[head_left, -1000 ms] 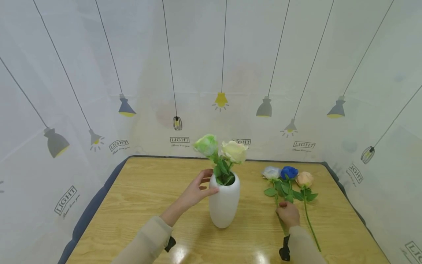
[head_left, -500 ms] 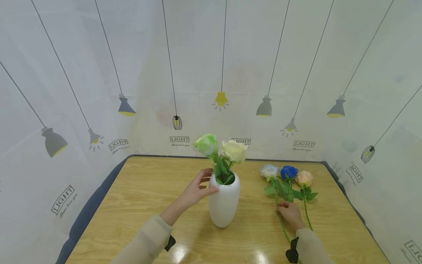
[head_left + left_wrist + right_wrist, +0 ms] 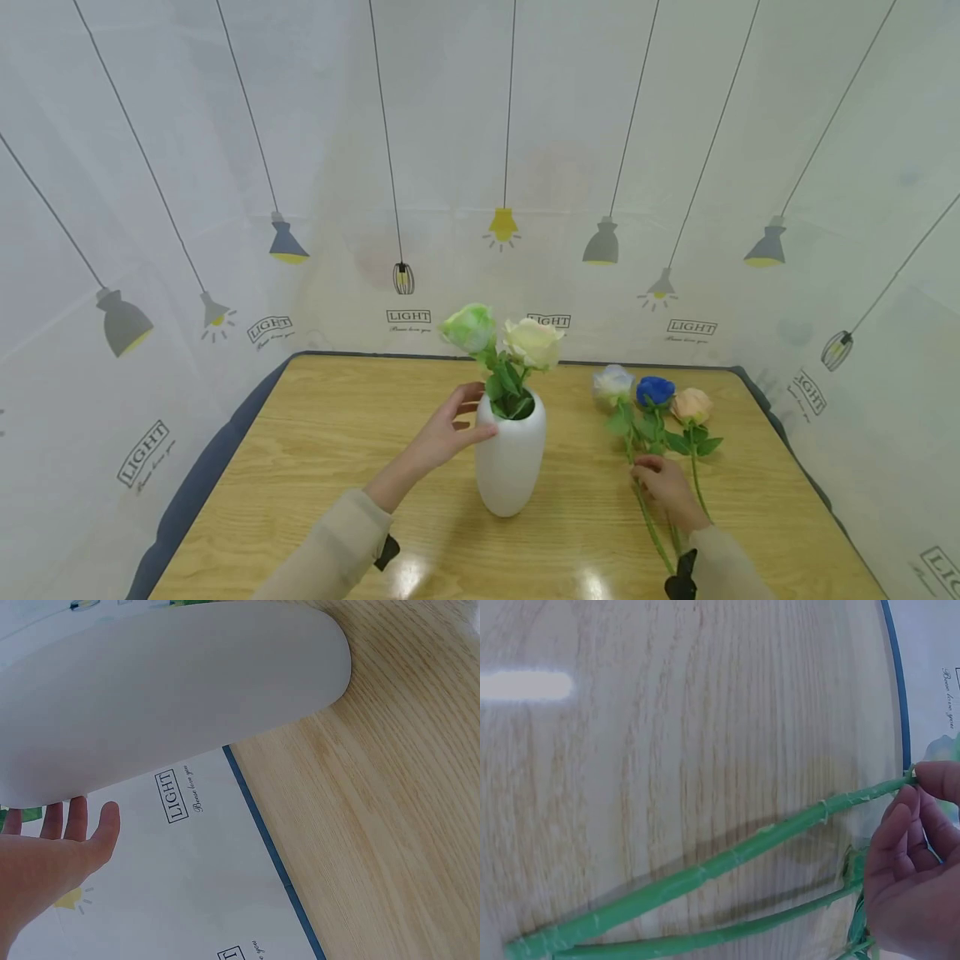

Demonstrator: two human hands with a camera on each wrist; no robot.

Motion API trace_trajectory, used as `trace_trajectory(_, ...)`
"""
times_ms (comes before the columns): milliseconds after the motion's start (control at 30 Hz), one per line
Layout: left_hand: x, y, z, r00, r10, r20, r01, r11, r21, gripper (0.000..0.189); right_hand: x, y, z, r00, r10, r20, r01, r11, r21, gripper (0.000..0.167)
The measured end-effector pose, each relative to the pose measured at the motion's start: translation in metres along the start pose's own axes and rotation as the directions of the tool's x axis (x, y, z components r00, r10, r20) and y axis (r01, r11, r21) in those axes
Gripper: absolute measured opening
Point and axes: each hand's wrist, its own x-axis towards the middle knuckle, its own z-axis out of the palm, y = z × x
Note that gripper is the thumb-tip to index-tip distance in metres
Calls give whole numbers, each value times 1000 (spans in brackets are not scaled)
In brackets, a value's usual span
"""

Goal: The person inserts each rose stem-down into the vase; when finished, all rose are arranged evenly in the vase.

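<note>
- Fingers (image 3: 891, 831) of our right hand (image 3: 666, 483): thumb and fingertip pinching the stem (image 3: 705, 871) of the pale lilac rose (image 3: 613, 383).
- White vase (image 3: 510, 471): upright, mid-counter. Our left hand (image 3: 447, 429) grips its upper wall from about nine o'clock, thumb in front.
- Pale lilac rose: between two and three o'clock from the vase, beside the blue rose (image 3: 656, 392) and peach rose (image 3: 692, 406). Bloom blurred; cannot tell whether it is off the surface.
- Judgement: we should lift gently, since leaves (image 3: 628, 423) and a second stem (image 3: 735, 930) crowd this one; firm pinch, vase steadied.
- Counter (image 3: 330, 475): wood-grained, glossy, glare spots (image 3: 408, 575) toward six o'clock.
- Room: pale sheeting (image 3: 450, 100) with printed lamps (image 3: 287, 242), nine through twelve to three o'clock.
</note>
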Motion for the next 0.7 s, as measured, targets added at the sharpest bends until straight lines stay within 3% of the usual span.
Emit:
trace_trajectory(267, 0, 1, 0, 1000, -10, 4, 10, 1000, -5, 60, 2, -12, -3, 998, -55, -35, 55, 999, -2, 36)
trace_trajectory(700, 0, 2, 0, 1000, 2, 4, -2, 1000, -9, 58, -2, -45, -10, 987, -161, -9, 162, 986, 45, 42)
